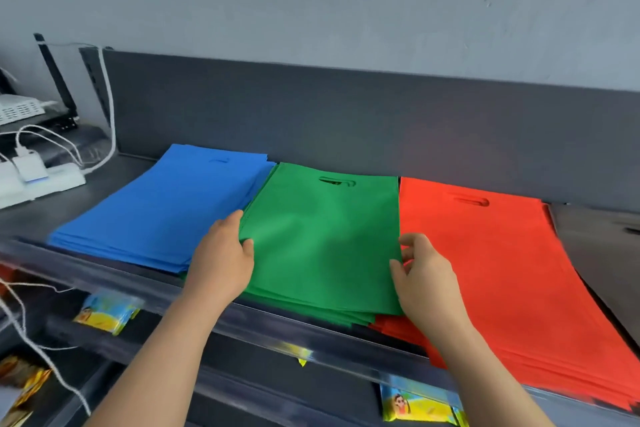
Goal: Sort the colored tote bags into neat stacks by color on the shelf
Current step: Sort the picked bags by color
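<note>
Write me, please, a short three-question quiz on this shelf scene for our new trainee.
1. Multiple choice: which stack do the left hand and the right hand both hold by its side edges? A) blue stack B) green stack C) red stack
2. True or false: the green stack lies between the blue stack and the red stack.
3. Short answer: what colour is the far-right stack, beside the red stack?

Key: 1 B; 2 true; 3 grey.
</note>
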`<state>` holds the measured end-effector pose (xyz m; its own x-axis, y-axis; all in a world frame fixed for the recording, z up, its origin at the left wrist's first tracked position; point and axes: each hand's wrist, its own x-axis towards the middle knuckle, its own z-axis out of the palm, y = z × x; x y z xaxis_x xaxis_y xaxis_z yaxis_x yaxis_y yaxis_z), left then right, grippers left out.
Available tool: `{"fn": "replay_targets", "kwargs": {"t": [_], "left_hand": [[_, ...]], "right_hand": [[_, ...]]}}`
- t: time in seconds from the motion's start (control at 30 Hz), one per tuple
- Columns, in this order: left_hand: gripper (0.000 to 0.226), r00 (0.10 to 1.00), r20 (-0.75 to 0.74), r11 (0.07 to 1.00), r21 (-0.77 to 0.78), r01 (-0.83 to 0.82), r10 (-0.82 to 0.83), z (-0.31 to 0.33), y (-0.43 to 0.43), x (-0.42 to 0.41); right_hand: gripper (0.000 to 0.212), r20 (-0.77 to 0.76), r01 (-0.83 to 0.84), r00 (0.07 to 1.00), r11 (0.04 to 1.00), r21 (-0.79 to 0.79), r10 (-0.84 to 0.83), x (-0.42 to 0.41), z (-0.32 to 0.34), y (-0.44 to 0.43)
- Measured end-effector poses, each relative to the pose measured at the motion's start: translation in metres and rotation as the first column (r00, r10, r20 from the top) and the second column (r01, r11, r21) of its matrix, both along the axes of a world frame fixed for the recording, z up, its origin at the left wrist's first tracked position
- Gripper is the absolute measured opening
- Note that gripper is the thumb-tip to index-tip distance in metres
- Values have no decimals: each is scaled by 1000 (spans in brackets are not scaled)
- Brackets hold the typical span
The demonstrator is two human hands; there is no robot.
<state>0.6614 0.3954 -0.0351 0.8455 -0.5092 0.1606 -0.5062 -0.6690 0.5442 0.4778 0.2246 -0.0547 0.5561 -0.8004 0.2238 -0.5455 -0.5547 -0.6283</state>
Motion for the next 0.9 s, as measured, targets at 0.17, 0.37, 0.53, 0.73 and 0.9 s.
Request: {"fn": "replay_targets", "kwargs": {"t": [0.17, 0.37, 0.53, 0.73, 0.9], "left_hand": [[52, 999, 47, 995, 99, 20, -25, -5, 7, 27], [37, 987, 140, 967, 249, 47, -84, -14, 7, 39], [49, 929, 345, 985, 153, 84, -133, -1, -1, 18], [45, 852, 398, 933, 29, 359, -340, 14, -32, -41], [38, 751, 445, 844, 21, 535, -487, 11, -68, -107]], "right_hand": [[31, -165, 28, 986, 998, -58, -38, 22, 0, 19], [24, -320, 35, 942, 979, -202, -99, 26, 0, 30], [31, -216, 43, 969, 941, -337, -121, 5, 7, 29], [38, -128, 148, 969, 914, -377, -210, -52, 9, 19], [40, -101, 268, 941, 894, -361, -322, -120, 12, 11]]}}
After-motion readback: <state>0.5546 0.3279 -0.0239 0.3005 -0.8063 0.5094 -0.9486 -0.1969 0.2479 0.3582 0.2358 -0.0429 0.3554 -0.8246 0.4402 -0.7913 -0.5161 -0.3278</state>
